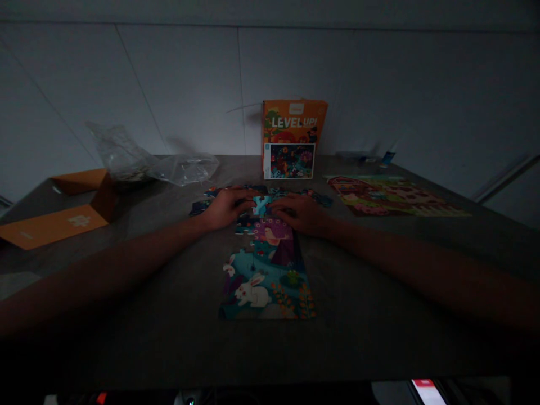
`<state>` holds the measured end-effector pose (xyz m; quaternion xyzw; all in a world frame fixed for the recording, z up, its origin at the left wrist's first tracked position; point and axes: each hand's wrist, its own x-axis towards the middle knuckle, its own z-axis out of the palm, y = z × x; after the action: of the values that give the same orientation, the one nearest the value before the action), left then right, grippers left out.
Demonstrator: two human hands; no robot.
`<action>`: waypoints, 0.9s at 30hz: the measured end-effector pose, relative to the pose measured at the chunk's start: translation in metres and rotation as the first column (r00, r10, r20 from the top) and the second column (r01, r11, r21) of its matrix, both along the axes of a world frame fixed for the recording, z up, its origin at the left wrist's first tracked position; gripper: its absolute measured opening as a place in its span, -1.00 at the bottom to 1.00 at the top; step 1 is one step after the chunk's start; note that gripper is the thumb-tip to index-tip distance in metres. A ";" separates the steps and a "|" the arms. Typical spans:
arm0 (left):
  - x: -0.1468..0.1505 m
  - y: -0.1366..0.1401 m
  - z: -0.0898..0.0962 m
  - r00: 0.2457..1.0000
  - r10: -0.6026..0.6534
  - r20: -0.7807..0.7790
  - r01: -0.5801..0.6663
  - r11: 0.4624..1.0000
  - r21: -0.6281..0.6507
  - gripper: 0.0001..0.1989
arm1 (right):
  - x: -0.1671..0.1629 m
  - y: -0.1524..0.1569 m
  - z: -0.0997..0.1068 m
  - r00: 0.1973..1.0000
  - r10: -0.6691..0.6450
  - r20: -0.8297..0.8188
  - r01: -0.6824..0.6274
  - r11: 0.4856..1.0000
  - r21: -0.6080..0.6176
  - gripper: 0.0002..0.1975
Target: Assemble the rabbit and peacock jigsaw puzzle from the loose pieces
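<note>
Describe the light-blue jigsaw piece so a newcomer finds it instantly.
Start at the upright orange LEVEL UP! box at the back of the grey table. Nearer the camera, slightly left, the light-blue knobbed jigsaw piece shows between the bare left hand and right hand. Its pale blue stands out from the darker jigsaw pieces around it.

Jigsaw section [272,270] toward table's [169,292] near edge teal, purple, white rabbit print, orange sprigs; puzzle piece [262,206] pale blue; LEVEL UP! box [292,134] at far edge orange; carton [54,228] at left edge orange; farm puzzle [400,197] brown, pink, green
</note>
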<state>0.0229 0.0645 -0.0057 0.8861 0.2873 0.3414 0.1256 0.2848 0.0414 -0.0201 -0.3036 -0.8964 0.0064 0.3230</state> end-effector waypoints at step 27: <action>-0.001 0.004 -0.007 0.968 0.092 0.235 -0.026 0.962 -0.273 -0.47 | -0.001 -0.009 0.007 0.991 0.054 -0.123 -0.068 0.991 -0.113 -0.82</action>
<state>0.0222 0.0685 -0.0130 0.8029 0.3394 0.4101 0.2683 0.2840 0.0325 -0.0135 -0.2935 -0.8824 0.0872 0.3573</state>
